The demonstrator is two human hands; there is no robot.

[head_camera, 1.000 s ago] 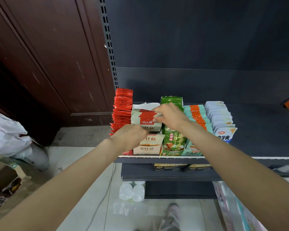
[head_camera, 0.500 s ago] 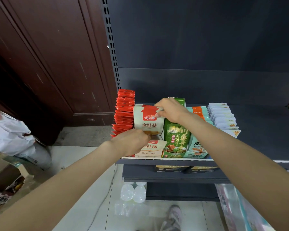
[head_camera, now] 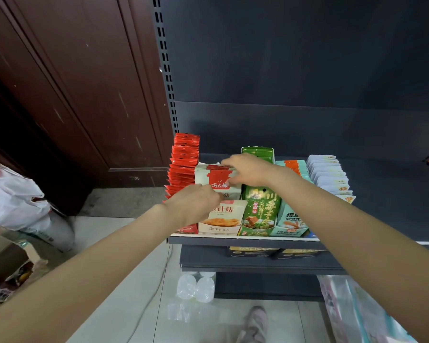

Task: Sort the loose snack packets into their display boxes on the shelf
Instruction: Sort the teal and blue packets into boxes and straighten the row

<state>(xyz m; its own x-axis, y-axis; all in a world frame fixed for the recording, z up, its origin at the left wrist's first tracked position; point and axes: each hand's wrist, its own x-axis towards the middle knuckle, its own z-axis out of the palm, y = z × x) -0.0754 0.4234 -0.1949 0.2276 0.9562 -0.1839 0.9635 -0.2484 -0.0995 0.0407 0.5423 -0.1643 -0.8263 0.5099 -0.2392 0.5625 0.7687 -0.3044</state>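
Above the open white display box (head_camera: 222,219) at the left end of the shelf (head_camera: 245,240), a bunch of white snack packets with red labels (head_camera: 216,178) is held upright, its broad faces toward the aisle and its long edge running across the shelf. The right hand (head_camera: 248,169) comes over the top of the bunch, fingers curled down on its upper edge and right side. The left hand (head_camera: 196,201) sits lower and nearer the aisle, fingers bent against the bunch's bottom left corner, though whether they pinch or merely steady it I cannot tell. The box lies straight beneath, so lowering looks the likely move. Red packets (head_camera: 183,164) stand just left, a green box (head_camera: 259,199) just right.
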